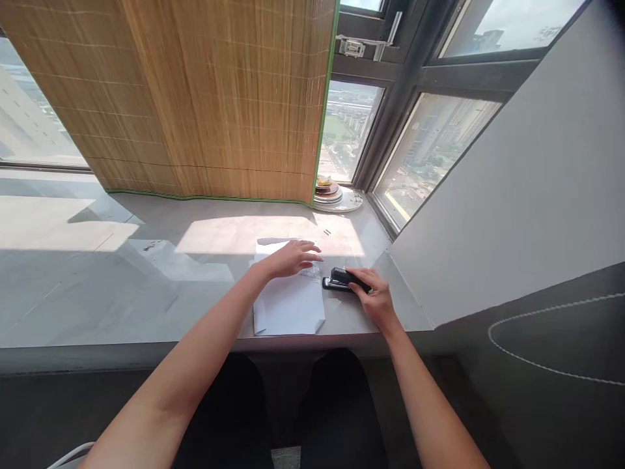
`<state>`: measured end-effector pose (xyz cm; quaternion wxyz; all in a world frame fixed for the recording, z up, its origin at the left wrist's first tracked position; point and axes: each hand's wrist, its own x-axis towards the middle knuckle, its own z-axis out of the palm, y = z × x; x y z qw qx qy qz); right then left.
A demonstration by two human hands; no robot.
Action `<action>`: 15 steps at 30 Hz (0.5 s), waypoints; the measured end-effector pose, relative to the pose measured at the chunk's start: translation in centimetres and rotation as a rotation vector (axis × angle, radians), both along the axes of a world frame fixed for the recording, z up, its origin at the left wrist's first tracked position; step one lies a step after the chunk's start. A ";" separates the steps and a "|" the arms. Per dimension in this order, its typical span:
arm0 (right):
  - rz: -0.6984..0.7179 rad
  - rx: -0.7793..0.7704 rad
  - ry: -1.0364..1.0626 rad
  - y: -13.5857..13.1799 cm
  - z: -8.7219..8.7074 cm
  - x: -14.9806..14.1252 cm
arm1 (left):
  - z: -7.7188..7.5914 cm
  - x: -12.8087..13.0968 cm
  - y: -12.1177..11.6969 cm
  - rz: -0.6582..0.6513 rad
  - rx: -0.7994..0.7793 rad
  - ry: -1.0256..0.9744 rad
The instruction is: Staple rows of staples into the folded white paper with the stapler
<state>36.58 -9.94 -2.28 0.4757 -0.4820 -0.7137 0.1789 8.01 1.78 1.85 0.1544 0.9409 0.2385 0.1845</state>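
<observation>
A stack of white paper (288, 307) lies on the windowsill near its front edge, with some dark marks on its upper right part. My left hand (294, 258) is over the upper half of the paper, palm down, fingers stretched out to the right and holding nothing. Whether it rests on the sheets or hovers, I cannot tell. Just right of the paper sits a black stapler (336, 281), pointing left. My right hand (375, 294) is wrapped round the stapler's back end. The jaw of the stapler is apart from the paper's right edge.
A bamboo blind (219, 104) hangs over the window behind the sill (122, 306). Stacked plates (336, 199) stand in the back corner. Two small dark strips (327, 232) lie beyond the paper. A white wall (512, 195) bounds the right side, where a cord (517, 371) loops.
</observation>
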 end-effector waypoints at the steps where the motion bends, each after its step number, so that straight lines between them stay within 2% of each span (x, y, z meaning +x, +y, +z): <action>1: 0.015 0.010 -0.029 0.0 0.1 -0.1 | -0.6 0.2 0.5 -0.018 -0.002 -0.008; 4: 0.042 0.034 -0.095 0.0 0.4 -0.2 | -2.2 0.4 1.3 -0.038 -0.028 -0.039; 7: 0.029 0.051 -0.139 0.0 0.6 -0.3 | -3.0 0.5 1.5 -0.042 -0.050 -0.061; 15: 0.036 0.037 -0.222 -0.2 0.5 -0.4 | -3.0 1.5 1.5 -0.083 -0.039 -0.119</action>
